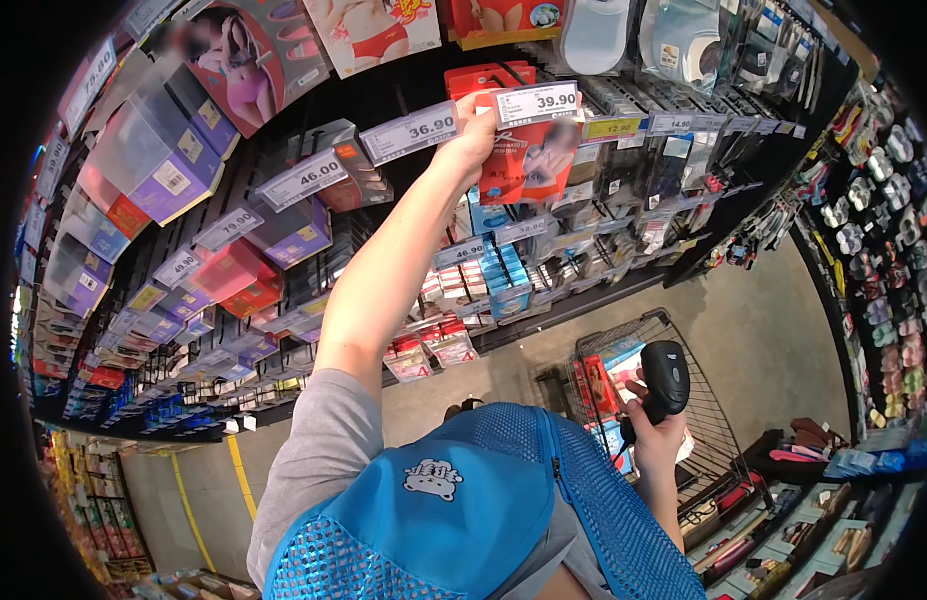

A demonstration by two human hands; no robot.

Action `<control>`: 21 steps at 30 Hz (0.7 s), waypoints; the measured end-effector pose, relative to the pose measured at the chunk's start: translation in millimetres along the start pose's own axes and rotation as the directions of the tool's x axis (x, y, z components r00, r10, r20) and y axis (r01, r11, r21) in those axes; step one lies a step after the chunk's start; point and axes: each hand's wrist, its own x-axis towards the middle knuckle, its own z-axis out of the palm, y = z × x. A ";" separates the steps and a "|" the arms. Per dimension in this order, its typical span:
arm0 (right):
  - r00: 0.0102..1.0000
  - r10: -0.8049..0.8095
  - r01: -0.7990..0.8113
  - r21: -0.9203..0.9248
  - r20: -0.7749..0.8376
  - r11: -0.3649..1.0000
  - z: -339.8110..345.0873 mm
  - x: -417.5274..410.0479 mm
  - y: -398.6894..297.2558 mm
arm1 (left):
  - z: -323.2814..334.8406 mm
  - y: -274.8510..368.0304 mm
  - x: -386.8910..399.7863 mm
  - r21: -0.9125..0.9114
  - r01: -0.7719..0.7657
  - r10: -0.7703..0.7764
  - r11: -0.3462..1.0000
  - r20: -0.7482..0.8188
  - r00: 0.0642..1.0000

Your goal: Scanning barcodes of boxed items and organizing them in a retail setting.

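My left hand (476,135) is raised to the shelf rack and has its fingers on a red underwear package (519,169) hanging under a price tag (537,105). The tag hides part of the fingers and the package's top, so the grip is partly hidden. Low on the right, my right hand (651,424) holds a black handheld barcode scanner (664,375) by its handle, head upward. Behind it stands a wire shopping cart (707,420) with red and blue packages in it. More red packages (489,75) hang just behind the left hand.
Hooks with price tags run along the rack, holding purple boxes (178,161) at left and packaged socks (594,34) at upper right. Shelves of shoes (883,225) stand at far right. Low bins (801,532) with goods lie at lower right. Yellow lines (242,476) mark the floor.
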 end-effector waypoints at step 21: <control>0.996 -0.006 0.015 -0.095 0.088 0.995 -7.3 -10.4 10.7 | -14.0 -26.9 21.2 0.670 -0.350 0.627 0.655 -0.223 0.746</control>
